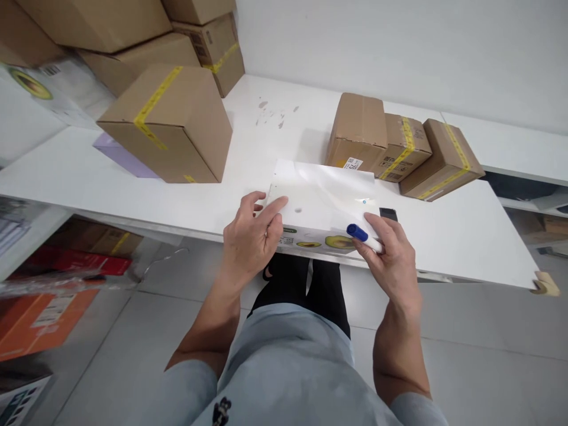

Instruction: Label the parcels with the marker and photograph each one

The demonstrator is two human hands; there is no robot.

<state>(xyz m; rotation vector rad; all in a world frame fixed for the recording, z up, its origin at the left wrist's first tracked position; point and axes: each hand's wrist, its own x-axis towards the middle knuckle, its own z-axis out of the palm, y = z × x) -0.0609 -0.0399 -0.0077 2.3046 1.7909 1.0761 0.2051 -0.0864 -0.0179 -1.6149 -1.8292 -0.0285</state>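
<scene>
A white box [328, 195] with avocado pictures on its near side lies at the table's front edge, in front of me. My left hand [255, 236] rests on the box's left end, fingers spread over its top and corner. In my right hand [390, 251] is a white marker [361, 235] with a blue cap, pinched between thumb and fingers and tilted. That hand is at the box's right end; whether it also touches the box I cannot tell. A small dark object [388, 213] shows just behind the right fingers, partly hidden.
A taped carton [177, 124] stands at the left on a purple box [124, 155], with stacked cartons [110, 35] behind. Several smaller cartons [359, 130] stand at the right rear. Below left, shelves hold an orange box [44, 319]. A corner guard [545, 284] caps the table's right corner.
</scene>
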